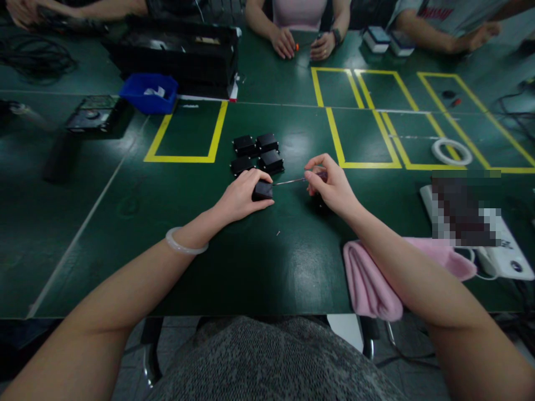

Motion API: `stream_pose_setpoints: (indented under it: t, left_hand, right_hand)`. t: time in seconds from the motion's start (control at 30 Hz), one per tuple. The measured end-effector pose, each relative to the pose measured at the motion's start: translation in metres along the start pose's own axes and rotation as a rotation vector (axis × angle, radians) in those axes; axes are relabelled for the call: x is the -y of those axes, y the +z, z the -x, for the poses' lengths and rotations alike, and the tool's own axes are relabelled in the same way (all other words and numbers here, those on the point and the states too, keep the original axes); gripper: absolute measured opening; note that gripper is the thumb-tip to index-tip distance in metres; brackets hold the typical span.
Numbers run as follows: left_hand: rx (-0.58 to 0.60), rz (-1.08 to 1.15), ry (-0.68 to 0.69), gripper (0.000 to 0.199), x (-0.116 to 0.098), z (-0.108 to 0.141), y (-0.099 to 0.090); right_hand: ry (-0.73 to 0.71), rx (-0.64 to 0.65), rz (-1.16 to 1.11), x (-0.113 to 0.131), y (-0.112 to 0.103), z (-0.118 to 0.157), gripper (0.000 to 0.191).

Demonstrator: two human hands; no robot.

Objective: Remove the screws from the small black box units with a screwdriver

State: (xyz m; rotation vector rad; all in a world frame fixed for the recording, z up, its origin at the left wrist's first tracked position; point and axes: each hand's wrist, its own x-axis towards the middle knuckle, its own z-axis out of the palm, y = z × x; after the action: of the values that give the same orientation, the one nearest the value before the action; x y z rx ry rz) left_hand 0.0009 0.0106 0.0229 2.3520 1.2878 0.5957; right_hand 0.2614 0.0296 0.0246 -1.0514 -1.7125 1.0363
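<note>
Black block on the near side of a small group, steadied by the left grip, its fingers and thumb closed around it. In the right grip a screwdriver is held, fingers closed about the handle; its tip appears to be set against the block's right side. Beneath the right grip a dark piece is largely hidden. The work is judged to be under way on the held block only; whether the four blocks grouped just beyond have been finished or left untouched cannot be judged. A tiny screw is seen loose on the near side.

The green desk is marked with yellow tape. At far left a blue bin is placed before a black case; at right are found a white ring, a pink cloth and a power strip. The far edge is occupied by co-workers.
</note>
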Motion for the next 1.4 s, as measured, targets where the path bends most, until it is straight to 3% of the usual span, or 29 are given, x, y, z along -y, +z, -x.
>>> stream_pose_setpoints:
  t: [1.1, 1.4]
  left_hand:
    - [-0.009, -0.01, 0.018, 0.039, 0.0014, 0.0005, 0.0012]
    - [-0.012, -0.011, 0.025, 0.039, 0.0022, 0.001, 0.0009]
  right_hand:
    - [0.004, 0.004, -0.023, -0.0031, -0.001, -0.002, 0.024]
    - [-0.005, 0.009, -0.032, 0.0002, -0.0026, -0.0022, 0.014]
